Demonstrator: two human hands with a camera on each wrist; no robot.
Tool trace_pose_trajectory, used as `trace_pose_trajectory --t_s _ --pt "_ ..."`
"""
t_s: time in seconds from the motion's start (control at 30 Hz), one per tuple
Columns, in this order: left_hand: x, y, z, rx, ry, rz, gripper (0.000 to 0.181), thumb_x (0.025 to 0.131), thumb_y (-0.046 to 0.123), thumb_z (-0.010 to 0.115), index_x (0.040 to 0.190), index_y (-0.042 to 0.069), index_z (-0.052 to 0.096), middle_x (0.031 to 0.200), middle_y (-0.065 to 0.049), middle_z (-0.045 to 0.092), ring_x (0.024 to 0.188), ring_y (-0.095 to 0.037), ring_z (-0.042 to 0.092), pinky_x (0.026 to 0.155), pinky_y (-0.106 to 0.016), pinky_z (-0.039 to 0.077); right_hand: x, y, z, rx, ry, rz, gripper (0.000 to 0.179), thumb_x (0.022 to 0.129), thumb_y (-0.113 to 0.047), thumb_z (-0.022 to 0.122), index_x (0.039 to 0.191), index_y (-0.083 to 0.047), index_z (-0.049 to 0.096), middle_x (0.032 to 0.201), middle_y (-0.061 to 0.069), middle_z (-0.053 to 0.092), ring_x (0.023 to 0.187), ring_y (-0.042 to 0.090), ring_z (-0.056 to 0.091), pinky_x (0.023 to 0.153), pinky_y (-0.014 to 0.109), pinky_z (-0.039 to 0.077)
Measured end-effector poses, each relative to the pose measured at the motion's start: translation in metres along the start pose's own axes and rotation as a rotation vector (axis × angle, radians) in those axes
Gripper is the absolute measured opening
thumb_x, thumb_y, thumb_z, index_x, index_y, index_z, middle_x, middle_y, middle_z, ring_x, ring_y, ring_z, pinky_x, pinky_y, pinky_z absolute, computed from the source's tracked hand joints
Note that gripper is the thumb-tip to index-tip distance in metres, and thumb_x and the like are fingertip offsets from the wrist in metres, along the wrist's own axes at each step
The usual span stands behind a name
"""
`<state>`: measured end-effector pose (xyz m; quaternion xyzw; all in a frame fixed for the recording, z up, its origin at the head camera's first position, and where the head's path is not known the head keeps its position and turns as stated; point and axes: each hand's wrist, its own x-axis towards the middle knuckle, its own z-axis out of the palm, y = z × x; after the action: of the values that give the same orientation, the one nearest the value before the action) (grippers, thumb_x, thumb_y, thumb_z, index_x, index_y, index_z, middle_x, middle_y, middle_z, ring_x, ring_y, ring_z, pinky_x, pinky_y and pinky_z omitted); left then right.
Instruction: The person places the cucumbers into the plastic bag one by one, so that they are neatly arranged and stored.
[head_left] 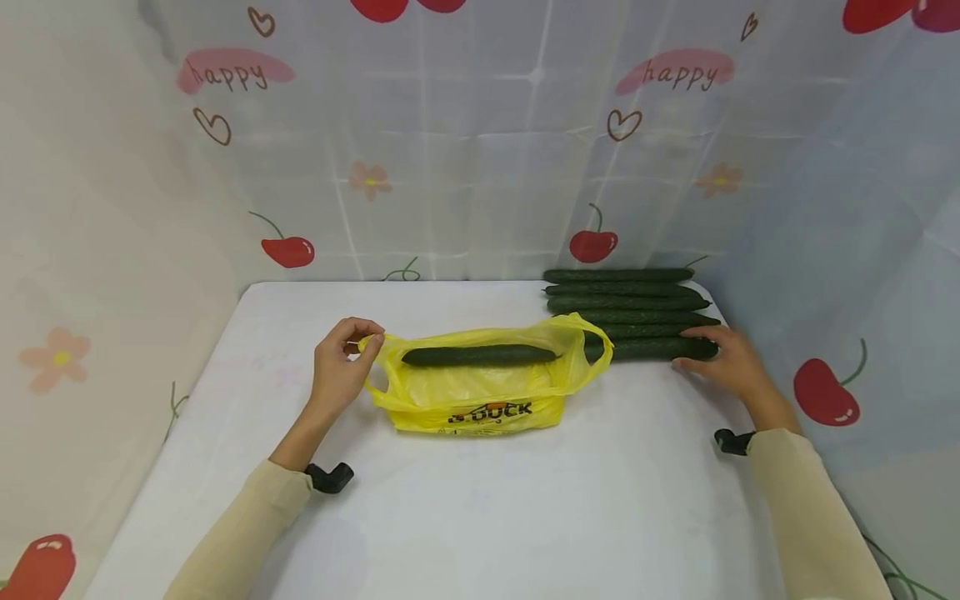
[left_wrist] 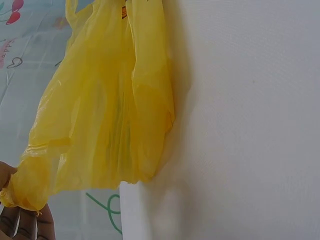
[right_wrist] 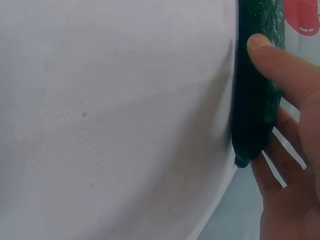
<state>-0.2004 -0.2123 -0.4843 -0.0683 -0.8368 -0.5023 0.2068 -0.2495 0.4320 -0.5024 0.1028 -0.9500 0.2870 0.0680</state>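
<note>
A yellow plastic bag [head_left: 480,408] stands on the table with its mouth spread, and one cucumber [head_left: 480,356] lies lengthwise in it. My left hand [head_left: 345,358] pinches the bag's left handle; the left wrist view shows the bunched plastic [left_wrist: 32,182] between thumb and fingers. My right hand [head_left: 723,354] grips the right end of the nearest cucumber [head_left: 652,348] in a stack, its thumb on the near side and fingers behind. In the right wrist view this cucumber [right_wrist: 257,90] has a dark, bumpy skin. Its left end is partly hidden behind the bag's right handle.
Several more cucumbers [head_left: 622,290] lie side by side at the table's back right, behind the gripped one. A white cloth covers the table [head_left: 525,517]. A printed curtain [head_left: 465,167] hangs close behind the back edge and along both sides.
</note>
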Motion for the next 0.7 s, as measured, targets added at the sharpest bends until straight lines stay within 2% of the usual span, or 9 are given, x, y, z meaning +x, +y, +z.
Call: trace_pose_trajectory --t_s 0.1,0.27,0.37,0.53,0.63,0.7 --pt "-0.001 0.000 -0.001 -0.002 0.001 -0.001 0.011 0.104 0.017 0.073 0.114 0.013 0.075 0.115 -0.005 0.074 0.107 -0.008 0.061 0.087 -0.015 0.047 0.000 -0.002 0.000 0.004 -0.017 -0.007 0.055 0.084 -0.017 0.093 0.131 -0.002 0.071 0.141 0.033 0.061 0.136 0.055 0.049 0.110 0.074 0.037" --pt "-0.001 0.000 -0.001 -0.023 0.004 0.003 0.011 0.103 0.016 0.074 0.114 0.012 0.075 0.114 -0.006 0.075 0.107 -0.010 0.062 0.087 -0.021 0.049 0.000 -0.001 0.004 0.004 -0.003 -0.077 0.050 0.082 -0.008 0.093 0.127 -0.001 0.072 0.132 0.031 0.061 0.129 0.055 0.050 0.106 0.073 0.037" --pt "-0.001 0.000 -0.001 -0.028 0.003 -0.001 0.011 0.103 0.016 0.074 0.113 0.012 0.075 0.114 -0.006 0.075 0.107 -0.011 0.062 0.087 -0.027 0.051 -0.001 0.001 0.006 0.010 0.016 -0.120 0.048 0.081 -0.004 0.093 0.125 -0.001 0.073 0.128 0.029 0.064 0.126 0.052 0.052 0.104 0.068 0.037" --pt "-0.001 -0.001 -0.002 -0.028 -0.003 -0.003 0.010 0.104 0.018 0.073 0.112 0.013 0.076 0.113 -0.006 0.075 0.107 -0.009 0.062 0.088 -0.027 0.052 -0.001 0.002 0.010 0.002 0.053 -0.196 0.046 0.081 -0.002 0.091 0.124 -0.003 0.076 0.124 0.027 0.072 0.118 0.042 0.057 0.104 0.058 0.034" --pt "0.000 -0.002 -0.004 -0.024 -0.005 -0.007 0.010 0.104 0.019 0.072 0.112 0.014 0.075 0.113 -0.005 0.074 0.106 -0.007 0.063 0.089 -0.029 0.054 -0.002 0.001 0.011 -0.004 0.071 -0.217 0.046 0.080 -0.001 0.091 0.124 -0.003 0.077 0.121 0.026 0.074 0.113 0.034 0.056 0.102 0.050 0.032" --pt "0.000 -0.002 -0.004 -0.022 -0.005 -0.006 0.010 0.104 0.019 0.072 0.112 0.014 0.075 0.113 -0.004 0.074 0.105 -0.007 0.062 0.089 -0.028 0.054 -0.003 0.001 0.011 -0.001 0.075 -0.218 0.045 0.081 0.000 0.090 0.123 -0.002 0.077 0.120 0.026 0.074 0.112 0.034 0.056 0.100 0.048 0.032"
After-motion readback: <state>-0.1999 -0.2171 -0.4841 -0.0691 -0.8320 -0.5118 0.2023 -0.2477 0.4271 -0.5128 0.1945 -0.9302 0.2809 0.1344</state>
